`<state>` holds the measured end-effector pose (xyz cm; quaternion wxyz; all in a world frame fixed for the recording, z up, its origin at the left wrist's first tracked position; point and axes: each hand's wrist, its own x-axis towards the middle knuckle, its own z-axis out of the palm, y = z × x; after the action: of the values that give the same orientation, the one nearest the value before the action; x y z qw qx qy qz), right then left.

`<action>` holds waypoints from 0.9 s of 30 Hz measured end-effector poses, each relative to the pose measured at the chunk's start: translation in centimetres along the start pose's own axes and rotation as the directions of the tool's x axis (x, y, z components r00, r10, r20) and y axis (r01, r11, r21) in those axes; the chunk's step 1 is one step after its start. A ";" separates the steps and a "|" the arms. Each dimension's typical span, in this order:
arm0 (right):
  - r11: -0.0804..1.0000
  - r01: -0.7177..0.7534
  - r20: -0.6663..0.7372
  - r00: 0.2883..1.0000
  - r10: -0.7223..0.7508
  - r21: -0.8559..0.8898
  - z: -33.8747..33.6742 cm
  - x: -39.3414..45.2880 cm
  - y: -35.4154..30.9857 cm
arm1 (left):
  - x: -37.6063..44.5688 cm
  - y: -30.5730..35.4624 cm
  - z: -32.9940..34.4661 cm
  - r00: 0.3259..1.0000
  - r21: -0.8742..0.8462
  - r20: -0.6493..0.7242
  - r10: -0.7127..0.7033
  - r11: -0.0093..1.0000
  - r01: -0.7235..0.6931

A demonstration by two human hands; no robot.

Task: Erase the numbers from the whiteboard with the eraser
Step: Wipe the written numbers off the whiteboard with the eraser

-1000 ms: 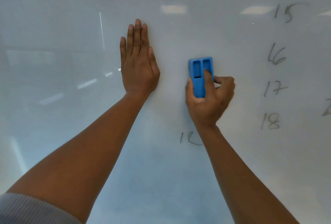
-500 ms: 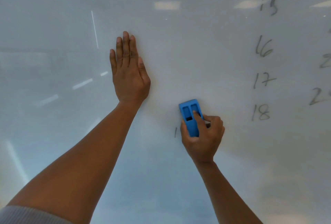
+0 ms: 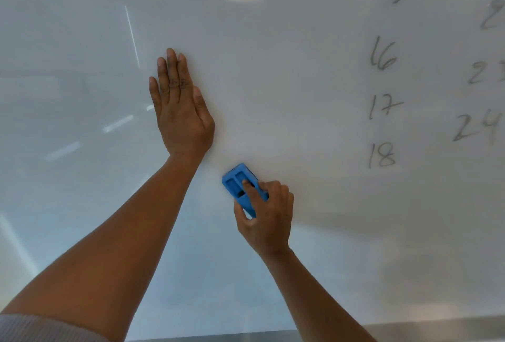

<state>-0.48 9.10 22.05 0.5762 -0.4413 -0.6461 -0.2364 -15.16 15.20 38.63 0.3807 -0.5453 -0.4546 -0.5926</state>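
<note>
The right hand (image 3: 266, 218) grips the blue eraser (image 3: 241, 187) flat on the whiteboard (image 3: 300, 82), fingers curled around it. The left hand (image 3: 180, 112) braces with fingers straight, together. Numbers (image 3: 382, 106) remain well right; firm, overlapping strokes would clear them best.

Board: your whiteboard (image 3: 273, 68) fills the view, glossy, with ceiling-light glare near the top.
Frame: a grey metal edge (image 3: 410, 326) runs along its bottom.
Writing: numbers (image 3: 382, 106) sit at your right, 15, 16, 17, 18 in a column; 24 and cut-off figures beyond.
On it, left: your left hand (image 3: 180, 112) lies flat, fingers straight.
On it, lower middle: a blue eraser (image 3: 240, 186) pressed to the surface, tilted, under your right hand (image 3: 266, 216).
</note>
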 end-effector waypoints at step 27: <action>0.989 0.113 -0.013 0.993 -0.115 -0.100 -4.8 1.3 9.0 | -5.3 1.6 -1.1 0.991 0.000 0.105 -0.080 0.997 0.081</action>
<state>9.76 10.06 22.49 0.5451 -0.4296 -0.6522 -0.3048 -13.33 13.46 33.57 0.3309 -0.5576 -0.4946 -0.5788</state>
